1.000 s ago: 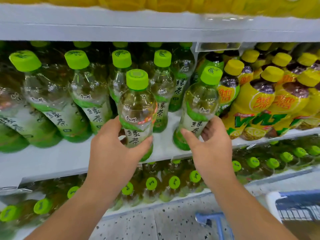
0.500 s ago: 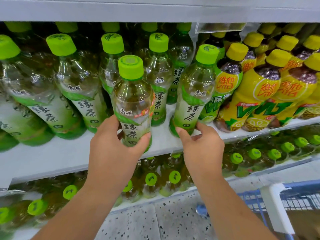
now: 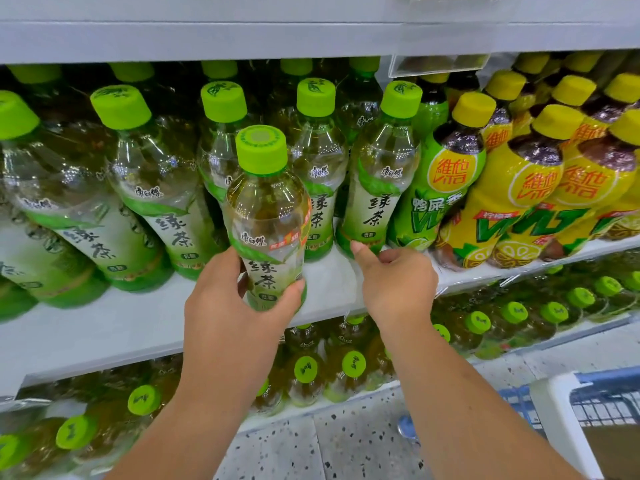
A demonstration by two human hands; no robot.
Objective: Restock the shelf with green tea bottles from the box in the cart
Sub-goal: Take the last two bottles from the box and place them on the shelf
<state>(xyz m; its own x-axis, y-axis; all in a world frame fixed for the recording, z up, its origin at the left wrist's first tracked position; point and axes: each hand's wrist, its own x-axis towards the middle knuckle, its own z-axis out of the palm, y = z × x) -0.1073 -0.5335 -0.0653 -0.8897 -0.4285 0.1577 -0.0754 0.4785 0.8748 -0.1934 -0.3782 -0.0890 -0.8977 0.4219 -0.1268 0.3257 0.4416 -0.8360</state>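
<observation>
Shelf (image 3: 104,327) ran 9 to 3 o'clock, green tea rows (image 3: 149,202) at 10-12, yellow-capped lemon tea (image 3: 519,188) at 2. Held bottle (image 3: 266,216) sat centre, upright, over the shelf front; left hand (image 3: 228,306) fingers wrapped its lower label. Right hand (image 3: 394,282) at 4, fingers loosely curled, gripping nothing, thumb by shelved bottle (image 3: 377,188) base. Probably full, hefty, slick thin plastic; grip the waist. Labels: 康师傅 绿茶 低糖; neighbours 維他 VLT
</observation>
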